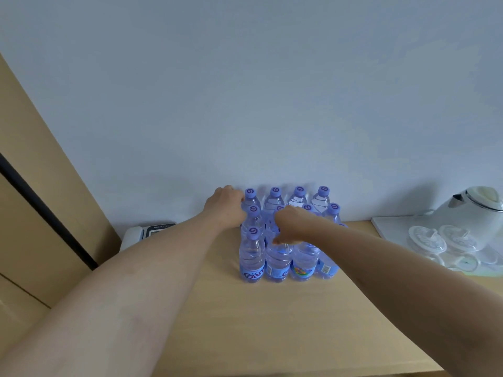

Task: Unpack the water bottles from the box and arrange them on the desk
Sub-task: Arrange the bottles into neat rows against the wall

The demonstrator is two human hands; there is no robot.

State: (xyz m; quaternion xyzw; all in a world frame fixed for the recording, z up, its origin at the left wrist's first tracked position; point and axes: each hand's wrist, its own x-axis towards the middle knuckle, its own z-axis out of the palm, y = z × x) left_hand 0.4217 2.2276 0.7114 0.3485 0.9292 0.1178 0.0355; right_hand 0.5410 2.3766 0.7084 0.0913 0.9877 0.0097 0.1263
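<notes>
Left hand (pixel 227 204) presses the bottle block's (pixel 288 235) left side, steadying it, while right hand (pixel 292 225) curls over a front-row bottle's (pixel 280 257) cap — bottles packed upright on the desk (pixel 245 322) against the wall — box unseen.

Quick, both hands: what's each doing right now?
Left hand: against the back-left water bottle; grip cannot be told.
Right hand: fingers curled over a front-row bottle.

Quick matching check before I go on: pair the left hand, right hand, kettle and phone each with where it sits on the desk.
Things:
1. left hand
2. right hand
3. kettle
4. phone

Places:
A. far right, on the white tray
B. against the left side of the bottle block
C. far left, by the wall
D. on top of the bottles

Pairs: 1-B, 2-D, 3-A, 4-C
</notes>
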